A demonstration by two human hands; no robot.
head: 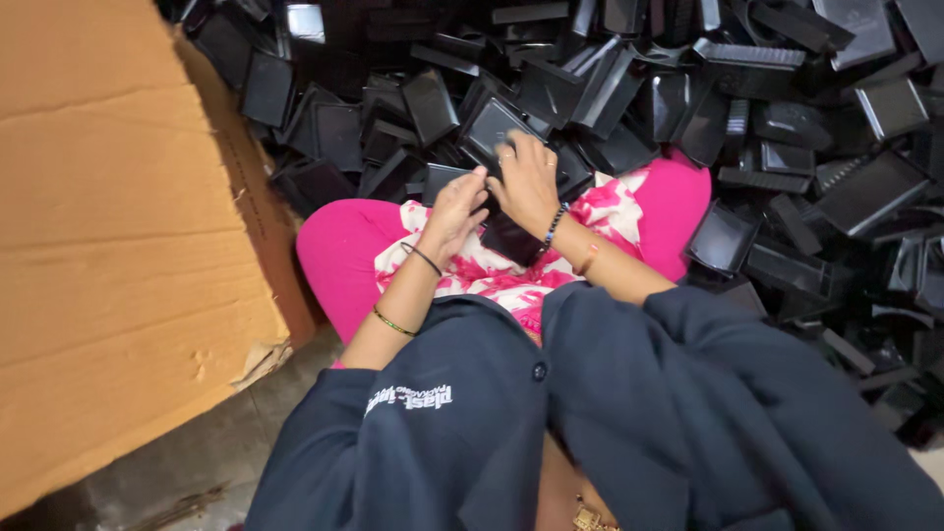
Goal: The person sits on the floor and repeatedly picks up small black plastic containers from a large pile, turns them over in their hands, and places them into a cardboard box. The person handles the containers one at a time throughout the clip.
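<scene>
Black plastic tray (511,239) sits mid-frame over the pink lap, both hands on it: left hand (454,208) curled with fingertips pinching its upper edge, right hand (526,182) bent over it, fingers gripping. Huge pile of black trays (787,118) fills the upper right; a plain brown cardboard box (108,246) takes the left.

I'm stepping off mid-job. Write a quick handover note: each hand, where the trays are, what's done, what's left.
Left hand: pinching the near edge of a small stack of black plastic trays over the lap.
Right hand: gripping the same stack from above.
Pile of loose black rectangular plastic trays: heaped ahead and to the right.
Brown cardboard box: at the left.
Done: only a few trays gathered.
Left: most of the pile remains loose.
</scene>
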